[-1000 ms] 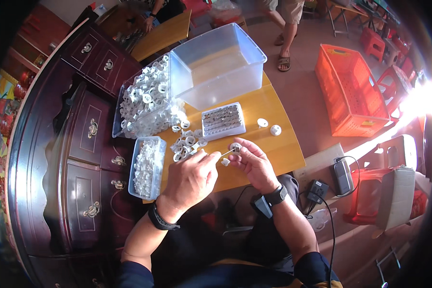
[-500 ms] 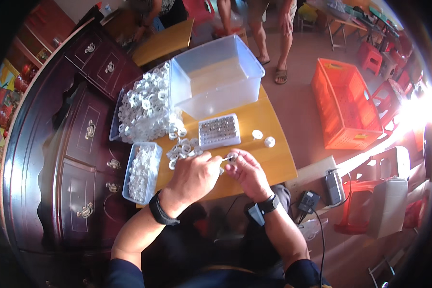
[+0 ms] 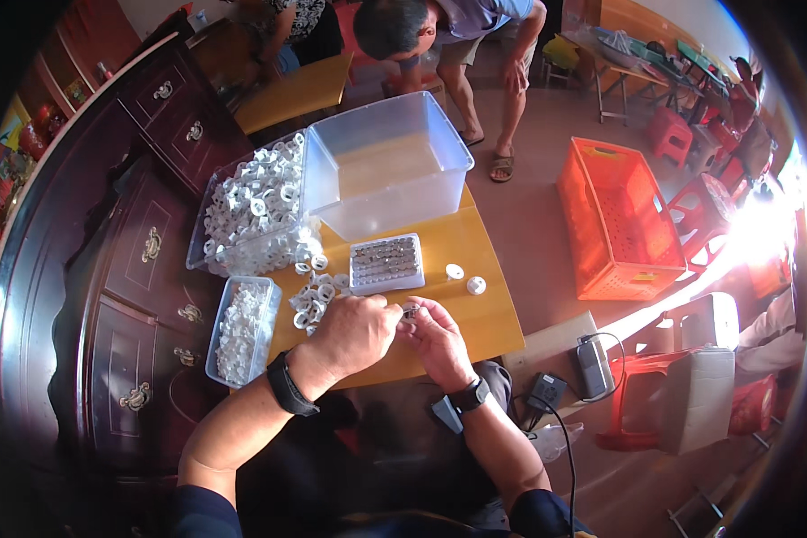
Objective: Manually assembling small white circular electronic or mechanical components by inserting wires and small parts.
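Yellow wooden counter carries your work. Your left hand and right hand meet, fingers pinched on a small white plastic part, probably one piece, held between them, just below the white tray of metal pieces.

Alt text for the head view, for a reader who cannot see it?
Left hand and right hand meet over a small yellow wooden table, pinching a tiny part between them. Beside them lie loose white plastic rings and a small white tray of metal pieces.
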